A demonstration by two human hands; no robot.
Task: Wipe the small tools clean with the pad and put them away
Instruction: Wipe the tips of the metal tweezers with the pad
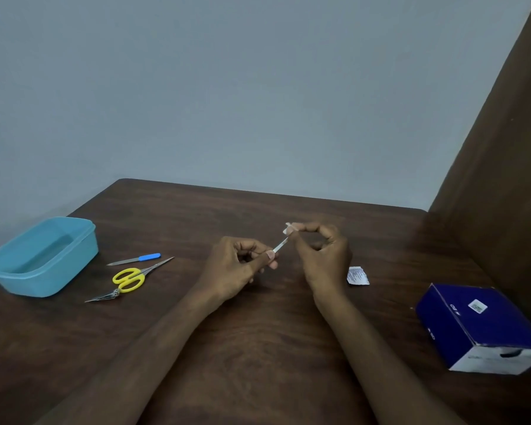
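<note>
My left hand pinches a thin metal tool by its near end, above the middle of the table. My right hand pinches a small white pad around the tool's far tip. To the left lie a nail file with a blue handle, yellow-handled scissors and metal tweezers. A light blue plastic tub stands at the table's left edge, open, with nothing seen inside.
A torn white sachet wrapper lies right of my right hand. A dark blue cardboard box sits at the right, beside a brown panel. The wooden table ends at a grey wall.
</note>
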